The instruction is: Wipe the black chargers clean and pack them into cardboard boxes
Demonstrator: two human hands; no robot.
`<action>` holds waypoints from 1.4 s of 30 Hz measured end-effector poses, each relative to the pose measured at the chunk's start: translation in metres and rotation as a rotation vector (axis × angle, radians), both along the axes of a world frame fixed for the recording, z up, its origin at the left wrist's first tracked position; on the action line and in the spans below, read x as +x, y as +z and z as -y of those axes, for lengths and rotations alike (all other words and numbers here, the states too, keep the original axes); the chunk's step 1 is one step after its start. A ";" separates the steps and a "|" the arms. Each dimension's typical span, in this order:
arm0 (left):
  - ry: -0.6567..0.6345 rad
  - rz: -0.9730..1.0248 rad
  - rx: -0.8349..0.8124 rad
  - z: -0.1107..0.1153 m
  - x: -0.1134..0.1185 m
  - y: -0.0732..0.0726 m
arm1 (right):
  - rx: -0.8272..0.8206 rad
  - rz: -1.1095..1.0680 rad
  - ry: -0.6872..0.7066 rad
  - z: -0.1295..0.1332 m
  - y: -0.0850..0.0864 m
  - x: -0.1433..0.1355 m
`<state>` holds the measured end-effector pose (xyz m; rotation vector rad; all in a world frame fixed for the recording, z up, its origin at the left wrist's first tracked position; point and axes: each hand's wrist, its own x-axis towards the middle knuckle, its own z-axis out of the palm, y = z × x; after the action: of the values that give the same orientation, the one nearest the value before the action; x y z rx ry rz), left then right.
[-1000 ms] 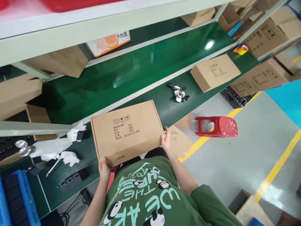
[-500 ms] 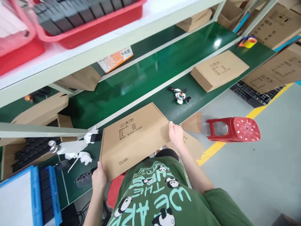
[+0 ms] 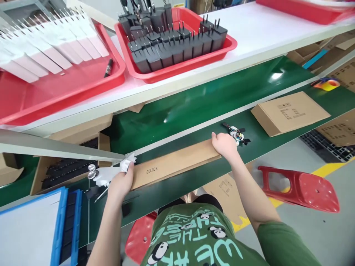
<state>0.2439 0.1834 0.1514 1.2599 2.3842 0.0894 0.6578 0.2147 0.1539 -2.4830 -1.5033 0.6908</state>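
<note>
I am holding a cardboard carton [image 3: 174, 162] near the middle of my view, over the green bench [image 3: 166, 190], its long face printed "COLOUR:" turning towards my head camera; whether it is touching the bench I cannot tell. My left hand [image 3: 120, 184] is pinching its eight o'clock end, and my right hand [image 3: 226, 146] is pinching the two o'clock end. Just beside the right hand, a wired electronic bundle [image 3: 235, 133] is lying; farther out at two o'clock, a printed carton [image 3: 291, 112] is resting. At twelve, a red tray [image 3: 191, 65] is holding black plug adapters [image 3: 177, 51].
</note>
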 end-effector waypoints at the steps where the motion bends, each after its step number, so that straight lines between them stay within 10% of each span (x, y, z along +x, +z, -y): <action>1: 0.016 -0.004 -0.022 -0.009 0.003 -0.002 | 0.011 -0.004 -0.011 -0.009 -0.004 -0.002; 10: 0.095 0.029 -0.081 -0.038 0.018 -0.020 | 0.085 -0.066 -0.124 -0.040 -0.037 -0.010; 30: 0.174 0.955 -0.217 -0.025 -0.012 -0.019 | -0.114 -0.352 -0.284 -0.034 -0.008 -0.016; 42: 0.247 0.927 -0.273 0.053 0.003 -0.027 | -0.038 -0.617 -0.428 0.105 -0.020 -0.004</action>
<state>0.2466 0.1300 0.1241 0.5831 1.6417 0.3299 0.6538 0.1098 0.1341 -2.1931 -0.7203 1.2412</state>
